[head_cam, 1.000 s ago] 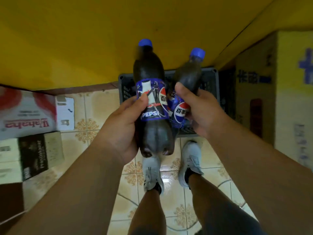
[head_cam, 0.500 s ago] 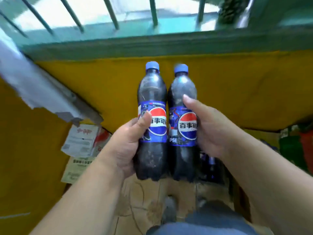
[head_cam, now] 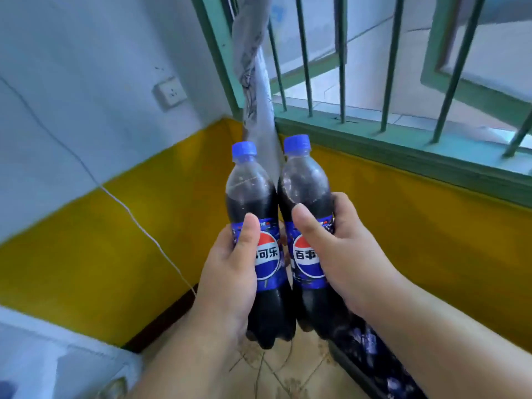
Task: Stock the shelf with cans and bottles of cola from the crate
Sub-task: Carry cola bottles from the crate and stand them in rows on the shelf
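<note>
I hold two cola bottles upright, side by side and touching, in front of a room corner. My left hand (head_cam: 227,272) grips the left cola bottle (head_cam: 253,197) around its blue label, thumb across the front. The right cola bottle (head_cam: 306,185), also dark with a blue cap, is gripped at label height by my right hand (head_cam: 342,251). Below my right forearm sits the dark crate (head_cam: 374,361), with more bottles showing blurred inside. No shelf is in view.
A yellow and white wall (head_cam: 86,240) meets a barred green window (head_cam: 374,82) at the corner ahead. A rolled grey bundle (head_cam: 256,82) leans there. A white cable (head_cam: 138,223) hangs down the wall. A white box (head_cam: 57,364) stands at lower left on the tiled floor (head_cam: 273,370).
My view has swung upward from the floor and crate to the window corner. Both bottles have risen with my hands and now stand upright together.
</note>
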